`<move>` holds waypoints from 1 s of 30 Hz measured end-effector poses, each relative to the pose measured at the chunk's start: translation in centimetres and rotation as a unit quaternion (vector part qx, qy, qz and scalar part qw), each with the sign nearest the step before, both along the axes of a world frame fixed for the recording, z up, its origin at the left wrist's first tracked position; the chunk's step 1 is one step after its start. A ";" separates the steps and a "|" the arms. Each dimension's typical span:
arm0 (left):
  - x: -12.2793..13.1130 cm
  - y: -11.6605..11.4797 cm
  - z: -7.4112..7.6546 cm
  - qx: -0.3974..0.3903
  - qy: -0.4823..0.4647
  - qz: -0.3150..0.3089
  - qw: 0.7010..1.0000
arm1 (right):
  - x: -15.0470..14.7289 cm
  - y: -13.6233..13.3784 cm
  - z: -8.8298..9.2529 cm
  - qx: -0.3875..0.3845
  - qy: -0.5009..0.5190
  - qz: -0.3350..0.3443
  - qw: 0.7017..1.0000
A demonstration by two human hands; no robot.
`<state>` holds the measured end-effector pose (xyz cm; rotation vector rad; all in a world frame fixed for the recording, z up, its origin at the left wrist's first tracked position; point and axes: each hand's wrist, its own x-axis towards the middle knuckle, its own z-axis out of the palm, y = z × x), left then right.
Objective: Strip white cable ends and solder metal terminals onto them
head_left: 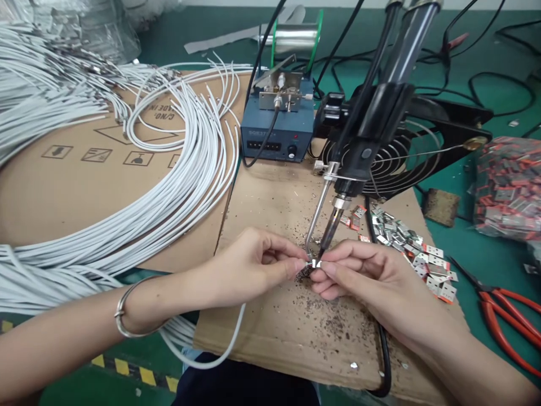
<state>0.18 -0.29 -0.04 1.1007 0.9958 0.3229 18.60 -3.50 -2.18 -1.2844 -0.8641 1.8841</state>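
My left hand (253,265) pinches the end of a white cable (236,332), which comes out below the hand and loops down past the cardboard edge. My right hand (367,276) is closed on a small silver USB connector (316,263), thumb against fingers. The two hands almost meet, with the connector between them. Right above it is the tip of a mounted soldering iron (332,228), and beside that a thin metal solder feed tube (316,217) points at the same spot. My fingers hide the exact joint, so whether the tip touches it I cannot tell.
A pile of connectors (422,254) lies right of my right hand, near red-handled pliers (502,316). Bundled white cables (169,220) cover the left. Behind stand a blue solder feeder (274,132), a solder spool (296,39) and a black fan (393,152). A bag of connectors (511,192) is far right.
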 end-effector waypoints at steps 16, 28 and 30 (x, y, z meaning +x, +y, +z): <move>-0.1 0.2 0.1 -0.017 -0.011 0.014 1.000 | 0.0 -0.2 0.1 0.022 0.005 -0.006 1.000; -0.1 0.4 0.0 -0.021 0.004 0.006 1.000 | -0.1 0.1 -0.1 0.021 -0.025 -0.015 0.999; -0.2 0.4 0.0 -0.013 0.010 0.001 1.000 | -0.2 0.0 0.0 0.024 -0.039 -0.011 0.999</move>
